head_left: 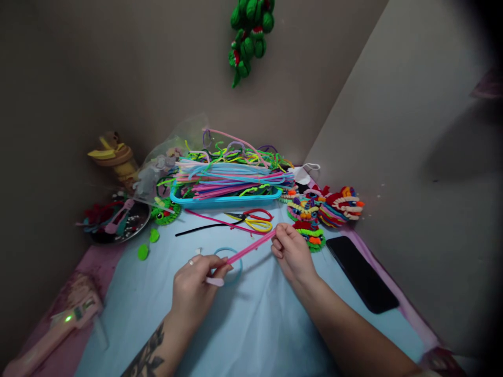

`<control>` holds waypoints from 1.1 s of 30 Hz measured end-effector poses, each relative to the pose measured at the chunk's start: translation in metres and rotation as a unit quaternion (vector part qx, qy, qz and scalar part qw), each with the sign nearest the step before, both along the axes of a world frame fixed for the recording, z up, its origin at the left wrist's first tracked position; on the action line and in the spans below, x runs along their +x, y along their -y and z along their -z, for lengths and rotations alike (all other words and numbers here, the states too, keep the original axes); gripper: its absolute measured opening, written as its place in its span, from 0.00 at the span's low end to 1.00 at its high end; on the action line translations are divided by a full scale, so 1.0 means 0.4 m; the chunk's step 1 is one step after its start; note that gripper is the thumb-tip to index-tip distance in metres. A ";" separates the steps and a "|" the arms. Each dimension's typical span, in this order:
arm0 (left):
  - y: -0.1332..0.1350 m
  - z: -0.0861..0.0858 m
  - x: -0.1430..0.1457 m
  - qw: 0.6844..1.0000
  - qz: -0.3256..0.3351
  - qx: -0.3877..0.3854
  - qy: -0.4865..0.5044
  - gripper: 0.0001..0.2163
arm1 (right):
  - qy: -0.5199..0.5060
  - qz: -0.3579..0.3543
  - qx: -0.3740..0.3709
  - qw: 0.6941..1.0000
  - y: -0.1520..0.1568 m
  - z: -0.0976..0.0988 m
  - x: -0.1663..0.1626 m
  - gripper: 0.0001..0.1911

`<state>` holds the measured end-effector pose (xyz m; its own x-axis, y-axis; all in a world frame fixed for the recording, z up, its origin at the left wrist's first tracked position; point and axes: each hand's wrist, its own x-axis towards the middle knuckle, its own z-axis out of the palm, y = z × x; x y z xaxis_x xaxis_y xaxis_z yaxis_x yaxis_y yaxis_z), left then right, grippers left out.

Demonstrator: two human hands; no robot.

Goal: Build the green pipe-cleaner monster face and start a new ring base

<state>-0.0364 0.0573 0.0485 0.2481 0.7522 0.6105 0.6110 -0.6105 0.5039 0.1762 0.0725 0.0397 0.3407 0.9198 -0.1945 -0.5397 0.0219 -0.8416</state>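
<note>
A pink pipe cleaner (253,246) is stretched between my two hands above the blue cloth. My left hand (196,285) pinches its lower end between thumb and fingers. My right hand (291,251) grips the upper end with curled fingers. Below the pink strand, near my left fingertips, a light blue pipe cleaner loop (240,267) shows. Just beyond my hands lie scissors (257,222) with red and yellow handles, beside a black pipe cleaner (196,229) and another pink one.
A blue tray (231,200) heaped with colourful pipe cleaners stands at the back. Finished fuzzy figures (306,209) and a black phone (361,273) lie on the right. On the left are a metal bowl (143,222), green discs (143,252) and a pink glue gun (58,335).
</note>
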 end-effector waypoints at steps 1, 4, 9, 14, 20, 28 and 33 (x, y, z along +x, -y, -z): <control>0.001 0.000 0.000 1.000 0.002 -0.013 0.003 0.03 | 0.003 0.001 0.000 1.000 0.001 0.000 -0.001 0.17; 0.004 -0.005 0.001 0.994 0.001 -0.102 0.030 0.04 | 0.011 0.000 0.002 1.000 -0.001 -0.003 -0.003 0.17; -0.008 -0.027 0.008 0.892 0.016 -0.374 0.254 0.17 | 0.036 0.009 0.017 0.999 -0.004 -0.009 0.008 0.17; -0.023 -0.043 0.010 0.661 0.064 -0.580 0.472 0.19 | 0.332 0.128 0.182 0.917 0.051 -0.003 0.017 0.03; -0.017 -0.022 0.039 0.477 0.092 -0.658 0.575 0.15 | 0.586 -0.161 0.471 0.639 0.120 -0.018 -0.028 0.14; -0.022 -0.012 0.024 0.491 0.118 -0.623 0.597 0.10 | 0.533 -0.257 0.516 0.619 0.118 -0.026 -0.092 0.10; -0.001 -0.023 0.018 0.517 0.218 -0.695 0.450 0.16 | 0.411 -0.157 0.294 0.849 0.099 0.008 -0.071 0.11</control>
